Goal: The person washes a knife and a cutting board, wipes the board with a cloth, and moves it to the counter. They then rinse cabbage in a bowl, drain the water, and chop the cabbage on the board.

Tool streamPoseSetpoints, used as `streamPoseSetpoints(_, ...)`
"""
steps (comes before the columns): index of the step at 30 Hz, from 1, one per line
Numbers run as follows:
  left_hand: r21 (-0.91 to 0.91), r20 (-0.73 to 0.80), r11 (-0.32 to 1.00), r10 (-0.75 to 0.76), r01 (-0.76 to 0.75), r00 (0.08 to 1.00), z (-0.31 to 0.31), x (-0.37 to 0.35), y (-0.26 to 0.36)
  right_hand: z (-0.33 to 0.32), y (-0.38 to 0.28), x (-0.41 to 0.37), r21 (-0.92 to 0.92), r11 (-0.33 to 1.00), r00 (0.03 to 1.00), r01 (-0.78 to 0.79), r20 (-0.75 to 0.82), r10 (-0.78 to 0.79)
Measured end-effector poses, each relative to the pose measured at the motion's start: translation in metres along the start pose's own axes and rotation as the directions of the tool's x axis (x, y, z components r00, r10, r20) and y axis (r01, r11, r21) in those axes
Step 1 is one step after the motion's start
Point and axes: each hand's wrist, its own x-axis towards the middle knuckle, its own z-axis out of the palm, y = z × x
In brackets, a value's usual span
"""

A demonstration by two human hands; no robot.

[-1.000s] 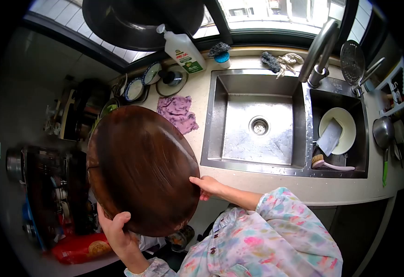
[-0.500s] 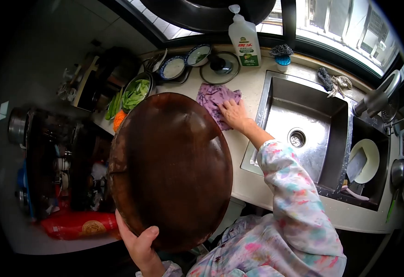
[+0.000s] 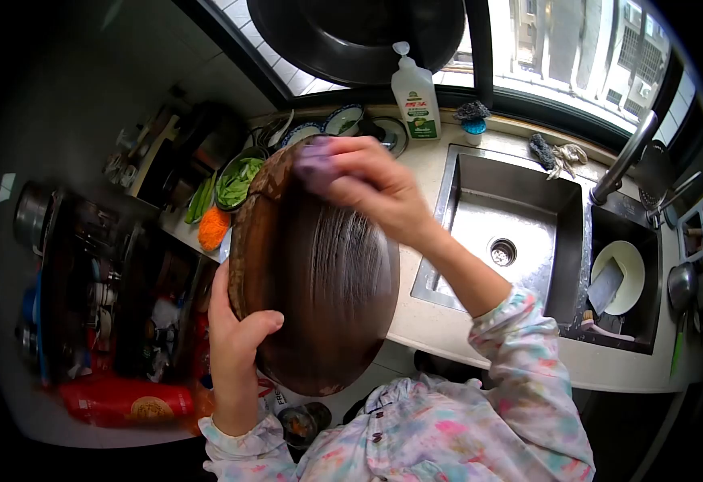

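Note:
A thick round wooden chopping board (image 3: 331, 297) with a rough, bark-like rim is held up, tilted, in front of the counter. My left hand (image 3: 235, 341) grips its left edge, thumb lying over the near face. Bunched in my right hand (image 3: 387, 193) is a purple cloth (image 3: 313, 167), at the board's upper rim and slightly blurred. Wet-looking streaks run down the board's dark face below the cloth. The fingertips of my left hand behind the rim are hidden.
To the right is a steel sink (image 3: 520, 193); its smaller basin holds a white bowl (image 3: 631, 277) and a cleaver (image 3: 605, 289). A soap bottle (image 3: 417, 100) stands by the window. Green vegetables (image 3: 239, 183) and an orange mesh ball (image 3: 214, 229) sit left of the board.
My right hand has lifted the purple cloth off the counter and brought it left onto the board's upper rim. The board has turned more edge-on, and streaks now show on its face.

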Motion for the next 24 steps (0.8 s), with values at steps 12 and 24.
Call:
streamPoseSetpoints(12,0.178,0.236,0.974,0.095,-0.139,0.967,-0.013,0.01,-0.01,-0.013,0.092,-0.043,-0.381,0.882,0.791,-0.276,-0.611,-0.017)
streamPoseSetpoints(24,0.028,0.01,0.997,0.069,-0.069,0.998,0.0,0.002,-0.008,0.011,0.114,-0.215,-0.741,0.335,0.806,-0.582,-0.467,0.365)
